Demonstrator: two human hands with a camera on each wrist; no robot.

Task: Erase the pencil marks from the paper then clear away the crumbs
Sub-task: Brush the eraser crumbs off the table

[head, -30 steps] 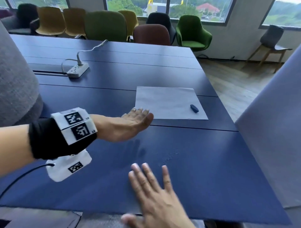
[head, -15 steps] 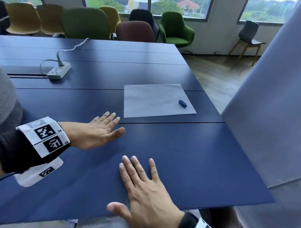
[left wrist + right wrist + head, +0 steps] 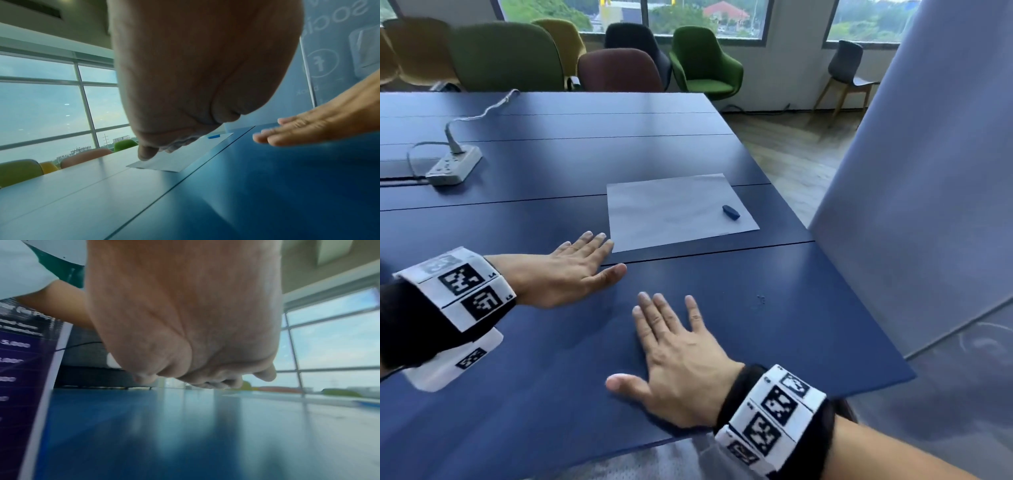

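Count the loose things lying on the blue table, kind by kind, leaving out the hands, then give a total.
White paper sheet: 1
Small dark blue eraser: 1
White power strip with cord: 1
Total: 3

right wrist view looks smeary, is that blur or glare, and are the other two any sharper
Right wrist view: blur, with the right hand and table soft, plus pale window sheen. Left wrist view: left hand dim and backlit. Head view: sharpest, paper crisp.

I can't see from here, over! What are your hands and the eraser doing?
Left hand and right hand open, flat on table. Eraser lying on paper, untouched. Few crumbs on table.
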